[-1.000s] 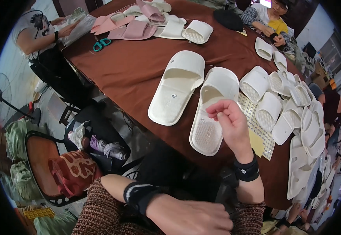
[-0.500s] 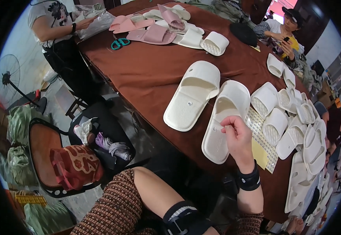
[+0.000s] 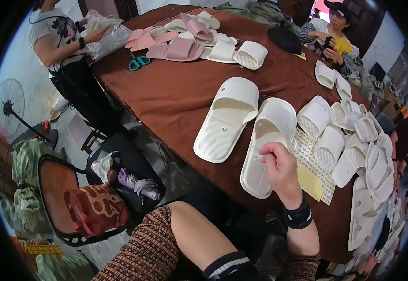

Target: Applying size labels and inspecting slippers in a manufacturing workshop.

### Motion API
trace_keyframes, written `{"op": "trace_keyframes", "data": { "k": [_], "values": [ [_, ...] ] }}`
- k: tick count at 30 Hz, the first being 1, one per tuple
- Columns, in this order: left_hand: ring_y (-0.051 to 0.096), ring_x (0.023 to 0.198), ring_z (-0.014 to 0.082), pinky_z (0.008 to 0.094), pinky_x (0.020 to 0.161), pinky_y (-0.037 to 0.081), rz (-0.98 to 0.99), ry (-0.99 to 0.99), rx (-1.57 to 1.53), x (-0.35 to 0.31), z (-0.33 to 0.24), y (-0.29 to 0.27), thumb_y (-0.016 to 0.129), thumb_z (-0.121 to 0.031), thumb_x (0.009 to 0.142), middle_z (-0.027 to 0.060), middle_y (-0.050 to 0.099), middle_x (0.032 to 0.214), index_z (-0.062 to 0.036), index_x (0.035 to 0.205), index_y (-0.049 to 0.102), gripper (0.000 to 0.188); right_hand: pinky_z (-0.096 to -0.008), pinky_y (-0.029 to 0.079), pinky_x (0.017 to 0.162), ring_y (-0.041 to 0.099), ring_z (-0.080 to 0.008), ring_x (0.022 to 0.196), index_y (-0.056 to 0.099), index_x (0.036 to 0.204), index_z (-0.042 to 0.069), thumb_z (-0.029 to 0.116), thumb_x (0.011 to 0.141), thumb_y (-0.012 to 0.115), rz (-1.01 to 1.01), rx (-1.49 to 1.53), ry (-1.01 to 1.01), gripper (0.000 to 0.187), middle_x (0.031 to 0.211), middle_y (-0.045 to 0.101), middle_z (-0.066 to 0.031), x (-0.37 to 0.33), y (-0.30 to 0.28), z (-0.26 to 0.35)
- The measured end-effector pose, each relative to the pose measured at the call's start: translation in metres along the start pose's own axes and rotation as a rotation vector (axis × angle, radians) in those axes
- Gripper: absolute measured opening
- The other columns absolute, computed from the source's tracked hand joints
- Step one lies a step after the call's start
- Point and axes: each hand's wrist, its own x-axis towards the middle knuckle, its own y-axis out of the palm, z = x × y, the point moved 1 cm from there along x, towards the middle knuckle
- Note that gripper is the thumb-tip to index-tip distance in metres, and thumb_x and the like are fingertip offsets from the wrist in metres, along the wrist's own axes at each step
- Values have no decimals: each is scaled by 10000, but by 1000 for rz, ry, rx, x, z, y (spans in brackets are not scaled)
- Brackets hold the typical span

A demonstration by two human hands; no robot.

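My right hand (image 3: 280,167) hovers over or touches the insole of a white slide slipper (image 3: 258,177), its fingers curled and thumb bent inward. Whether anything small sits between the fingertips cannot be made out. To the left lies the matching white slipper (image 3: 223,122), with a small round sticker (image 3: 223,129) on its insole. A sheet of small printed stickers (image 3: 326,181) is partly under the right slipper, beside my hand, with a plain yellow patch (image 3: 310,181). My left forearm (image 3: 199,227) bends across the lower edge; the left hand is out of the picture.
White slippers (image 3: 329,149) crowd the table's right side. Pink slippers (image 3: 179,49), white ones and teal scissors (image 3: 139,63) lie at the far side of the brown cloth (image 3: 166,93). A person (image 3: 61,37) holds clear plastic; another (image 3: 333,35) sits opposite. A chair bears a red bag (image 3: 95,210).
The view has shifted slightly. My right hand's thumb and forefinger have parted a little above the right slipper's insole. Both near slippers rest in the same spots on the cloth.
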Motion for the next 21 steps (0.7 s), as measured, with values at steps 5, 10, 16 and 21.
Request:
{"op": "trace_keyframes", "data": {
  "k": [5,10,16,21],
  "values": [
    [559,772,326,453,675,441,20,-3,30,-1,0,-6,592,-275,935,144,556,856,-45,926,577,230,-345,525,692,666,-278,763,594,958,-3,-39,879,485,-10,-31,-37,140,868,642,-155,-1,0,1],
    [564,778,326,460,680,443,37,-14,76,4,-1,-13,587,-292,940,150,561,864,-46,929,579,246,-370,523,721,654,-323,814,589,952,-3,-40,867,491,-2,-35,-46,135,892,645,-166,1,0,-3],
    [569,785,327,468,687,446,55,-7,121,9,-3,-22,581,-312,947,158,567,874,-47,932,581,265,-372,522,729,649,-330,828,591,950,1,-39,864,492,-5,-31,-36,137,897,646,-166,1,-3,-4],
    [574,791,328,474,693,448,67,7,191,13,-13,-32,577,-329,952,164,572,882,-48,934,583,281,-353,525,704,658,-298,794,599,936,-2,-41,862,494,-25,-36,-43,134,883,649,-158,0,-3,-2]
  ]
}}
